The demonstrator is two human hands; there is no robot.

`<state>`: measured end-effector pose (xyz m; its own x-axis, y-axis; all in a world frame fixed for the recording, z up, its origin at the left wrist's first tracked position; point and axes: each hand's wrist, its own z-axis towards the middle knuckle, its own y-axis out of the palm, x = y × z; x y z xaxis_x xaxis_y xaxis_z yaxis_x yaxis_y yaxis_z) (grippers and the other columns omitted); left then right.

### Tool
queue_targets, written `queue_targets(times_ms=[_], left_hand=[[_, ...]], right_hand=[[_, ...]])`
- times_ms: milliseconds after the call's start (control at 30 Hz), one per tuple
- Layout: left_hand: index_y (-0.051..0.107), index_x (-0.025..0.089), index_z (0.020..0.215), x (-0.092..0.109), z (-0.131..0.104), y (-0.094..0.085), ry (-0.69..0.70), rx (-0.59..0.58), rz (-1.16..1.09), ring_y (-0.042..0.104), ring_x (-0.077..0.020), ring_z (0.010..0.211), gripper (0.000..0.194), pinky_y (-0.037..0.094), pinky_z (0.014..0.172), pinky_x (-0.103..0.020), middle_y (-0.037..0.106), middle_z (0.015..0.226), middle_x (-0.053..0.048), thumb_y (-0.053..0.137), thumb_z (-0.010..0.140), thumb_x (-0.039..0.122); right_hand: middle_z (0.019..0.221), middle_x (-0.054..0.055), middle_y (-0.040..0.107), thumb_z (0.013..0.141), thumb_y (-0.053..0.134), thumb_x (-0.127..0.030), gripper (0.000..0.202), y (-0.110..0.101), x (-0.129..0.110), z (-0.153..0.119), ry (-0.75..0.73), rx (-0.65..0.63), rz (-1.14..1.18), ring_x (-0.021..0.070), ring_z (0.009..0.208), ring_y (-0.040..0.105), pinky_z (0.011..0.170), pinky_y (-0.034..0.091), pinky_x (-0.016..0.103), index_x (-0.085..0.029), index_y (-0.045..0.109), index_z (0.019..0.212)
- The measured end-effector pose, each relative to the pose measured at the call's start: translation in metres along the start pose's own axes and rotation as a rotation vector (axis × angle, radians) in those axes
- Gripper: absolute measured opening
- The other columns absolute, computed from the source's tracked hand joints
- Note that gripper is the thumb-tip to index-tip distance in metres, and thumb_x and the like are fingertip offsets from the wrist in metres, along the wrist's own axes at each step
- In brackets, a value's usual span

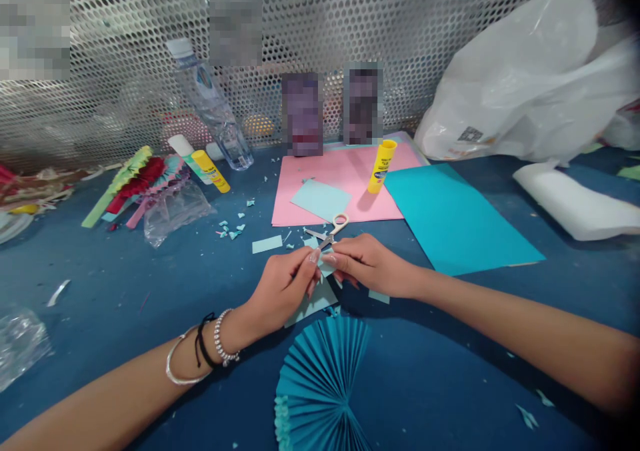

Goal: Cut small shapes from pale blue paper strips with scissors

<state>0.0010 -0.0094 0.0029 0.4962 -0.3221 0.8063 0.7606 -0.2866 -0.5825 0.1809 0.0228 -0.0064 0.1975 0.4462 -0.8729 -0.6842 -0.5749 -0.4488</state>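
My left hand [287, 281] and my right hand [373, 264] meet at the middle of the table. Between their thumbs and fingertips they pinch a small pale blue piece of paper [327, 264]. Scissors [339, 224] with white handles lie just beyond the fingertips, blades spread; whether a hand touches them I cannot tell. Under my left hand rests a larger pale blue sheet [320, 301], partly covered. A pale strip [267, 244] lies farther left. Nearer to me is a pleated teal paper fan [325, 378] with small light blue curls along its left edge.
Behind my hands, a yellow glue stick [383, 166] stands on pink paper [300, 204], beside a teal sheet [460, 224]. Another glue stick [211, 171], a water bottle [215, 104] and folded colored fans [135, 184] are at left. A white plastic bag [515, 78] sits back right.
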Motion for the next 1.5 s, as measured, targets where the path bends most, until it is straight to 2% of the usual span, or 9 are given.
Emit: queue_targets(times_ms=[267, 400, 533, 700, 867, 1033, 1133, 1333, 1500], left_hand=[[0.046, 0.017, 0.06, 0.003, -0.005, -0.003, 0.122, 0.016, 0.075, 0.044, -0.0083, 0.049, 0.034, 0.034, 0.048, -0.02, 0.047, 0.051, 0.002, 0.031, 0.089, 0.025], [0.044, 0.016, 0.059, 0.004, -0.005, -0.004, 0.191, -0.001, 0.125, 0.042, -0.0082, 0.049, 0.034, 0.034, 0.049, -0.021, 0.045, 0.051, 0.002, 0.031, 0.089, 0.022], [0.042, 0.017, 0.058, 0.004, -0.004, -0.004, 0.215, -0.032, 0.152, 0.039, -0.0086, 0.049, 0.033, 0.032, 0.049, -0.022, 0.043, 0.051, 0.002, 0.031, 0.088, 0.023], [0.042, 0.017, 0.058, 0.004, -0.004, -0.004, 0.199, -0.06, 0.136, 0.04, -0.0091, 0.05, 0.033, 0.033, 0.05, -0.023, 0.044, 0.052, 0.002, 0.03, 0.089, 0.022], [0.043, 0.017, 0.058, 0.003, -0.004, -0.004, 0.167, -0.041, 0.121, 0.041, -0.0087, 0.049, 0.034, 0.033, 0.05, -0.022, 0.046, 0.052, 0.002, 0.03, 0.089, 0.023], [0.042, 0.016, 0.057, 0.001, -0.004, -0.004, 0.145, 0.007, 0.117, 0.041, -0.0078, 0.048, 0.034, 0.032, 0.049, -0.021, 0.045, 0.052, 0.003, 0.031, 0.089, 0.021], [0.042, 0.016, 0.058, 0.001, -0.003, -0.004, 0.125, 0.034, 0.108, 0.04, -0.0077, 0.048, 0.033, 0.031, 0.049, -0.021, 0.044, 0.052, 0.003, 0.032, 0.089, 0.021], [0.043, 0.016, 0.064, 0.004, -0.001, -0.007, 0.231, -0.151, 0.002, 0.041, -0.0098, 0.058, 0.028, 0.034, 0.056, -0.022, 0.045, 0.061, 0.001, 0.03, 0.088, 0.021], [0.044, 0.016, 0.068, 0.0, 0.0, -0.007, 0.273, -0.251, -0.018, 0.043, -0.0119, 0.063, 0.026, 0.036, 0.061, -0.024, 0.046, 0.065, 0.0, 0.033, 0.088, 0.028]], right_hand=[[0.051, -0.003, 0.049, 0.088, 0.041, -0.028, 0.037, -0.001, 0.002, 0.0, -0.102, -0.005, -0.044, 0.0048, 0.049, 0.044, 0.049, 0.034, 0.018, -0.014, 0.052, 0.056], [0.044, -0.004, 0.045, 0.089, 0.039, -0.027, 0.038, -0.002, -0.001, -0.003, -0.074, -0.051, 0.029, 0.0046, 0.044, 0.043, 0.048, 0.034, 0.018, -0.014, 0.052, 0.056], [0.045, -0.005, 0.045, 0.09, 0.037, -0.027, 0.033, -0.002, -0.003, -0.004, -0.067, -0.038, 0.037, 0.0037, 0.042, 0.044, 0.045, 0.034, 0.016, -0.015, 0.046, 0.06], [0.046, -0.004, 0.046, 0.09, 0.036, -0.025, 0.037, -0.001, -0.006, -0.004, -0.122, 0.011, -0.081, 0.0046, 0.046, 0.044, 0.052, 0.034, 0.019, -0.015, 0.043, 0.056], [0.047, -0.004, 0.043, 0.09, 0.034, -0.024, 0.034, 0.0, -0.005, -0.006, -0.167, 0.072, -0.168, 0.0065, 0.047, 0.039, 0.05, 0.029, 0.021, -0.016, 0.041, 0.058], [0.051, -0.003, 0.036, 0.087, 0.035, -0.027, 0.032, 0.001, -0.001, -0.01, -0.283, 0.203, -0.381, 0.0092, 0.049, 0.032, 0.05, 0.022, 0.026, -0.017, 0.038, 0.057], [0.055, -0.002, 0.042, 0.085, 0.037, -0.029, 0.027, 0.002, -0.002, -0.012, -0.337, 0.161, -0.505, 0.0104, 0.052, 0.034, 0.051, 0.024, 0.026, -0.017, 0.045, 0.062], [0.061, 0.001, 0.05, 0.086, 0.035, -0.039, 0.033, 0.005, -0.005, -0.012, -0.347, 0.01, -0.734, 0.0133, 0.059, 0.04, 0.052, 0.025, 0.027, -0.016, 0.05, 0.068], [0.059, 0.0, 0.049, 0.086, 0.033, -0.044, 0.037, 0.003, -0.004, -0.011, -0.414, -0.02, -0.725, 0.0139, 0.058, 0.038, 0.051, 0.024, 0.028, -0.017, 0.05, 0.067]])
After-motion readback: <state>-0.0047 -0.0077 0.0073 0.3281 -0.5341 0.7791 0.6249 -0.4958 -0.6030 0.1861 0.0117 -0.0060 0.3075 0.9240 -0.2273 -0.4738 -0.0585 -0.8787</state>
